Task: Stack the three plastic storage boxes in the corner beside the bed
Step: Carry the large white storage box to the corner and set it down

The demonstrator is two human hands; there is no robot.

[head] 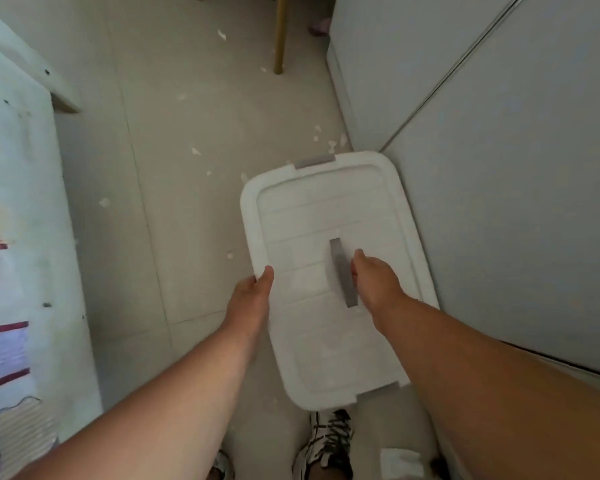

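Observation:
One white plastic storage box (312, 216) with a ribbed lid and grey clips at both short ends is below me, close to the grey cabinet on the right. My right hand (374, 282) is closed around the grey handle (342, 271) in the middle of the lid. My left hand (252, 296) grips the lid's left long edge, thumb on top. Only the box's top shows; whether it rests on the floor or hangs in my hands I cannot tell. No other storage box is in view.
A bed (18, 237) with a patterned cover runs along the left. Grey cabinet doors (499, 168) fill the right. Beige floor tiles (187, 168) carry scattered white scraps. A wooden furniture leg (280, 36) stands at the top. My sneakers (329, 441) are below the box.

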